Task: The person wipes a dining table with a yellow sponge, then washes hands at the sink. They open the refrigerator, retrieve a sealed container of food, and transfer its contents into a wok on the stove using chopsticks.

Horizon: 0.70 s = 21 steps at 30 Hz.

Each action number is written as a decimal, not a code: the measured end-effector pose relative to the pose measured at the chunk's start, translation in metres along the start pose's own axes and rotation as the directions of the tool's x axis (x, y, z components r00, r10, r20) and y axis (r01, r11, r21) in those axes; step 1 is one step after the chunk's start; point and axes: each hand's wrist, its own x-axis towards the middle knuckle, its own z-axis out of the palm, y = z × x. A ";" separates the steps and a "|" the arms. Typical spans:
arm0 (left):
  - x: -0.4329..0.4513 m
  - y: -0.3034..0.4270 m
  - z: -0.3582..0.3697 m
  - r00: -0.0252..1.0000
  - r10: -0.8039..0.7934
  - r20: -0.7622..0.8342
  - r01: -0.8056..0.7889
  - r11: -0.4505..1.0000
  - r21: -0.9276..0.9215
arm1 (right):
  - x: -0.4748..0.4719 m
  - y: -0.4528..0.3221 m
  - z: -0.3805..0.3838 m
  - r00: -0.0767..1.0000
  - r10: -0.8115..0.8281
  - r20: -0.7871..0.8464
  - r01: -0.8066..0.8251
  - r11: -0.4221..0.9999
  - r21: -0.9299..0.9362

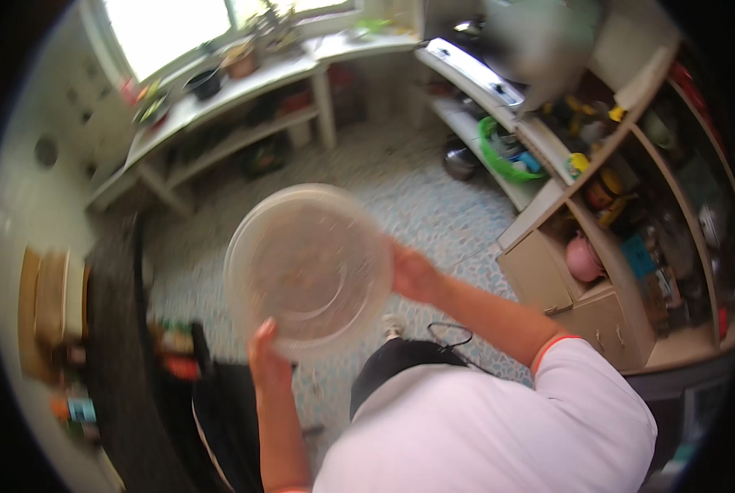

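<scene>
A round, translucent plastic container (pixel 309 271) is held up in front of my body, over the tiled floor. My left hand (pixel 267 354) grips its near left rim, with the thumb over the edge. On the opposite side, my right hand (pixel 414 271) holds the rim; most of those fingers are hidden behind the plastic. Motion blur softens the container, and I cannot tell whether anything lies inside it or whether its top is a lid.
Along the window wall runs a white counter (pixel 281 69) with plant pots. A gas stove (pixel 475 71) and a green basket (pixel 497 154) stand to the right, beside wooden shelving (pixel 602 296). A dark tabletop (pixel 111 345) and a black chair (pixel 232 425) flank my left side.
</scene>
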 end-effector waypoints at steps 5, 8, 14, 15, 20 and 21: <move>0.076 0.008 0.042 0.993 -0.016 0.113 0.007 0.997 0.079 | 0.073 -0.030 -0.040 0.984 0.035 0.174 -0.071 0.977 0.201; 0.142 0.015 0.065 0.991 -0.018 0.133 -0.003 0.988 0.157 | 0.127 -0.053 -0.063 0.981 0.046 0.187 -0.094 0.962 0.255; 0.253 0.008 0.125 0.993 -0.062 0.105 0.044 0.986 0.160 | 0.207 -0.121 -0.092 0.989 0.018 0.147 -0.050 0.976 0.213; 0.270 0.005 0.135 0.993 -0.069 0.095 0.053 0.986 0.158 | 0.220 -0.132 -0.097 0.990 0.014 0.143 -0.048 0.970 0.240; 0.369 0.002 0.169 0.971 -0.156 0.183 0.120 0.973 0.195 | 0.280 -0.171 -0.121 0.998 -0.068 -0.010 0.068 0.980 0.187; 0.399 -0.007 0.166 0.961 -0.186 0.204 0.137 0.962 0.235 | 0.287 -0.180 -0.133 0.996 -0.074 -0.049 0.081 0.982 0.172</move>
